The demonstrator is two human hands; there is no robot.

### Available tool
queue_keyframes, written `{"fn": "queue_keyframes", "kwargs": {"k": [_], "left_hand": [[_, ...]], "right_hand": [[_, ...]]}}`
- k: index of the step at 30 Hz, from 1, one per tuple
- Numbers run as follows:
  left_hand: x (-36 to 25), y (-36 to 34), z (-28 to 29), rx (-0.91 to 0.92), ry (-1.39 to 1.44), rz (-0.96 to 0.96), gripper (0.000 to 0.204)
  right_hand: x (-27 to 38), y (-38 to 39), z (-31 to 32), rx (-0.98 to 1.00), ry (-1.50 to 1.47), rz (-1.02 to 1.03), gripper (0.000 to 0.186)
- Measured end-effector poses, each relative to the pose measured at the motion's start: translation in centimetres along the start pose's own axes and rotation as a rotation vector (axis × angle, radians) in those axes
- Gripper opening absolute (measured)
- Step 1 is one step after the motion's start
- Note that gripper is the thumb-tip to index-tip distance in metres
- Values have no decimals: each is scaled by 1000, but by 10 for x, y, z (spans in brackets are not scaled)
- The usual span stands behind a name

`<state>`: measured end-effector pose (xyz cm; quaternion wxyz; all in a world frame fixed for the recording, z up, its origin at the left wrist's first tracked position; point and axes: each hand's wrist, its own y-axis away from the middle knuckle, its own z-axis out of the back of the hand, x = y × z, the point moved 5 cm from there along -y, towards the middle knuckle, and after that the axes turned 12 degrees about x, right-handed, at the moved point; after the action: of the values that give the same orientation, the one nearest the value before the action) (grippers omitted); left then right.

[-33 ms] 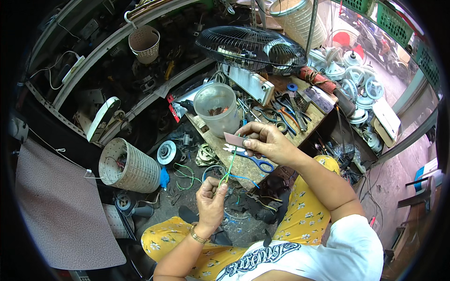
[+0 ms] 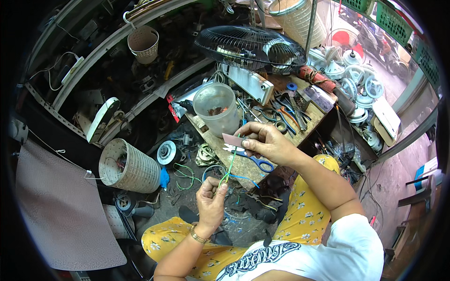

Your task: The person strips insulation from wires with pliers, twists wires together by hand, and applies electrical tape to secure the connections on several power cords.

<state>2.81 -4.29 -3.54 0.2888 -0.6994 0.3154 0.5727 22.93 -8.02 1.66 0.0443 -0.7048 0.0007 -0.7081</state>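
Your right hand, forearm slanting in from the right, pinches a flat, pinkish strip and thin green insulated wire. Wire runs straight down to your left hand, fingers curled closed on it, clear of the rough wooden bench's near edge.

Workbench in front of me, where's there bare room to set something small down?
The bench shows two small patches: in front of the tub, left of the scissors; and near the front corner, between scissors and blue wire. Right of the tub is crowded with pliers and other tools; the white box and fan lie behind.
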Motion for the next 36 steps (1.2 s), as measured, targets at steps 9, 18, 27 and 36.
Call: {"fn": "queue_keyframes", "kwargs": {"k": [9,18,27,36], "left_hand": [[-2,-1,-4,12,-64,-55,13],[-5,2,-3,35,-12,-33,14],[2,11,-6,3,127,-11,16],[7,-12,-8,19,243,54,12]], "right_hand": [[-3,1,0,-41,51,2,20],[-2,3,11,-57,-29,10,19],[19,18,92,-399,-119,275,27],[-20,0,-44,198,-275,-110,31]]}}
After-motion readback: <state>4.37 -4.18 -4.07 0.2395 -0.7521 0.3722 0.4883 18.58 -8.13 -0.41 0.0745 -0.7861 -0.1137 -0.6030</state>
